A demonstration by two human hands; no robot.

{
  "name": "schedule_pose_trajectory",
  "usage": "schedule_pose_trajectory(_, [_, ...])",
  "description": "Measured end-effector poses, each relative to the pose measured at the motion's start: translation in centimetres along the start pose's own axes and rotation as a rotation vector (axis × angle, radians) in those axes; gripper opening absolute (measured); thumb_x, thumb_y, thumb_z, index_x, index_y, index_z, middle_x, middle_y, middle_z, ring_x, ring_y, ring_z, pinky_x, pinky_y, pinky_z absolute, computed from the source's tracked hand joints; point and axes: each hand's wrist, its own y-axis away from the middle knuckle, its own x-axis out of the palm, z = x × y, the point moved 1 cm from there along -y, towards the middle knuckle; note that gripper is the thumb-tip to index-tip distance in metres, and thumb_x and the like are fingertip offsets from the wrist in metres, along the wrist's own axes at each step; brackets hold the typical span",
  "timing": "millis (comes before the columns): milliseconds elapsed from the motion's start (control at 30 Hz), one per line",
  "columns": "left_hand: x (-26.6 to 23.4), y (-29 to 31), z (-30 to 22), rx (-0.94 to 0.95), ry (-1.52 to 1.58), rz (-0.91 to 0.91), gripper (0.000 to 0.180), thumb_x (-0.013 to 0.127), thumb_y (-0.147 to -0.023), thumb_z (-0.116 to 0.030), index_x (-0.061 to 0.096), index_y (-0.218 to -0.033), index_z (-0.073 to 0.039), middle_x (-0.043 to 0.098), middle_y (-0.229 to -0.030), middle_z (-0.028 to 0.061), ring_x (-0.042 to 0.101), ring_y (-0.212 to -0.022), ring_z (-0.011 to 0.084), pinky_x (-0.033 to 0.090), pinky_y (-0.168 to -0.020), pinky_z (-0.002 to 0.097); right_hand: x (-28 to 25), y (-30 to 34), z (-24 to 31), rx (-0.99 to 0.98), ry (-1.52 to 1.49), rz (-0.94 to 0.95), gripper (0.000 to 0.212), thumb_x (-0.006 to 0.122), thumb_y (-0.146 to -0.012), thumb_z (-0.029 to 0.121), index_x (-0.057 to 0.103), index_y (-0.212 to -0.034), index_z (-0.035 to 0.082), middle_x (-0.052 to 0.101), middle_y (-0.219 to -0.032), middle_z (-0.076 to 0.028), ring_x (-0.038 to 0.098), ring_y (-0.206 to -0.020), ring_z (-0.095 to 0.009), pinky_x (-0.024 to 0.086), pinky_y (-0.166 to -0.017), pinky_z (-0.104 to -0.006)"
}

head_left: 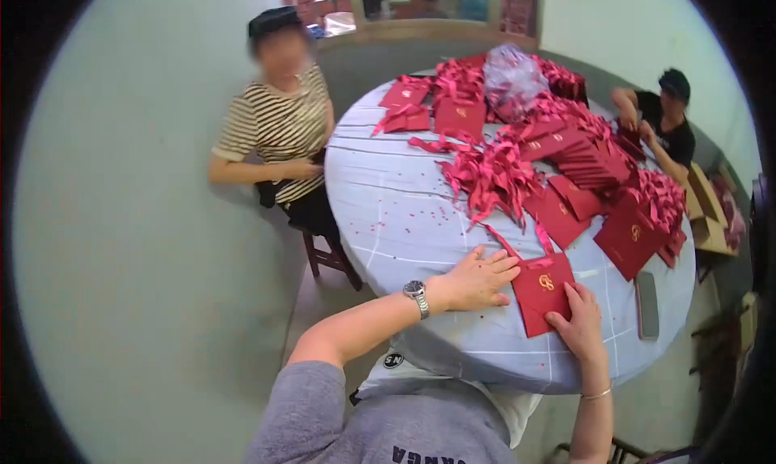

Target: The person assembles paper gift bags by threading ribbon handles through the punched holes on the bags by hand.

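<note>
A flat red paper gift bag point(543, 302) with a gold emblem and pink ribbon handles lies before me near the table's front edge. My left hand point(478, 280), a steel watch on its wrist, rests flat with fingers stretched out, their tips at the bag's left edge. At the lower right corner, my right hand point(580, 318) grips the bag, thumb on its front and fingers along the right side. Just beyond, more red bags point(562, 213) lie beside a heap of pink ribbons point(493, 173).
The round table has a pale blue checked cloth point(380, 173) strewn with small red bits. A phone point(647, 306) lies at right. Bag stacks point(590, 161) and clear plastic point(513, 80) cover the far side. One person point(283, 124) sits at left, another point(667, 120) handles a bag at right.
</note>
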Motion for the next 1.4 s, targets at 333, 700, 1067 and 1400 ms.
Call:
schedule_pose_trajectory(333, [-16.2, 13.6, 10.8, -0.551, -0.336, -1.527, 0.070, 0.060, -0.091, -0.022, 0.023, -0.141, 0.010, 0.029, -0.145, 0.0308, 0.029, -0.136, 0.0414, 0.024, -0.113, 0.0414, 0.4, 18.1, -12.4, 0.258, -0.422, -1.202, 0.041, 0.046, -0.098, 0.014, 0.043, -0.135, -0.002, 0.050, -0.134, -0.015, 0.047, -0.121, -0.024, 0.036, -0.102, -0.0351])
schedule_pose_trajectory(700, [1.2, 11.5, 7.3, -0.578, 0.163, -0.659, 0.052, 0.053, -0.093, -0.014, 0.037, -0.138, 0.006, 0.045, -0.140, 0.0217, 0.043, -0.131, 0.0274, 0.031, -0.108, 0.0338, 21.3, 22.6, -14.6, 1.065, -1.092, -0.651, 0.045, 0.056, -0.082, 0.007, 0.049, -0.125, -0.003, 0.058, -0.117, -0.011, 0.054, -0.102, -0.017, 0.044, -0.086, -0.0293])
schedule_pose_trajectory(1067, [2.3, 9.5, 7.8, -0.714, 0.309, -0.808, 0.049, 0.050, -0.098, -0.025, 0.043, -0.134, 0.008, 0.050, -0.134, 0.0171, 0.051, -0.118, 0.0225, 0.039, -0.102, 0.0321, 26.4, 21.2, -28.5, 1.090, -0.683, -0.937, 0.058, 0.051, -0.090, 0.042, 0.052, -0.125, -0.005, 0.058, -0.121, -0.025, 0.054, -0.114, -0.037, 0.041, -0.098, -0.0398])
schedule_pose_trajectory(1400, [1.6, 9.5, 4.3, -0.856, 0.233, -0.789, 0.051, 0.051, -0.097, -0.028, 0.043, -0.135, 0.004, 0.050, -0.135, 0.0149, 0.050, -0.121, 0.0253, 0.039, -0.104, 0.0361, 29.2, 9.1, -29.9, 0.938, -0.806, -1.067, 0.042, 0.055, -0.088, 0.030, 0.053, -0.117, -0.001, 0.054, -0.119, -0.027, 0.050, -0.111, -0.044, 0.043, -0.094, -0.0465])
